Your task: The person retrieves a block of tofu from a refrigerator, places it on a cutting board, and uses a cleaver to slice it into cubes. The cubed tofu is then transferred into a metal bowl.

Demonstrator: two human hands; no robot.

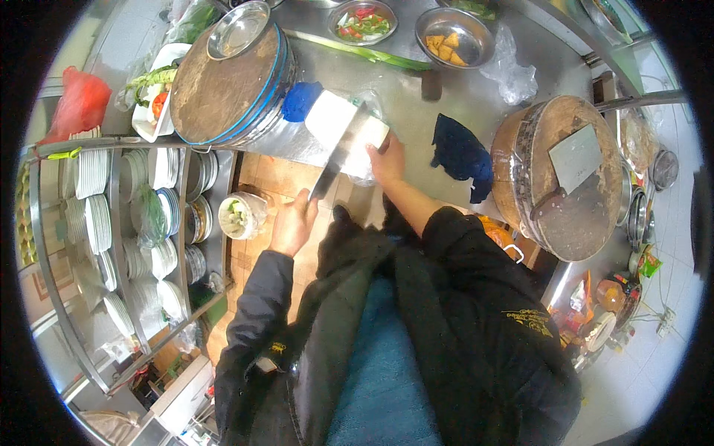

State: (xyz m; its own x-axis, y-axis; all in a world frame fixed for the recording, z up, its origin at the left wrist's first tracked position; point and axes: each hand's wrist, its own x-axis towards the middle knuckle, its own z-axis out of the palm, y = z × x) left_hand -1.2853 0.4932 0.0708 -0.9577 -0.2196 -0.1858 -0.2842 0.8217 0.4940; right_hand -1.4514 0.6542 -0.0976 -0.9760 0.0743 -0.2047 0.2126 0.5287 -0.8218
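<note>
My left hand [293, 223] is closed at the near end of a long-bladed knife [333, 167], whose handle is hidden in it. The blade slants up and to the right across a smooth white block [329, 118]. Against the block's right end lies my right hand [387, 161], its thumb on the near side and its other fingers largely hidden. Whether the blade has entered the block cannot be told. Clear plastic [365, 100] shows around the block, and a bright blue cloth [301, 101] touches its left end.
A round chopping block [228, 89] stands left on the steel table [385, 83]; another [585, 223] at right bears a cleaver [577, 156]. Bowls of cut peppers [362, 22] and fried pieces [454, 36] stand behind a leek [357, 50]. Nearby are a dark cloth [460, 150] and plate shelves [114, 223].
</note>
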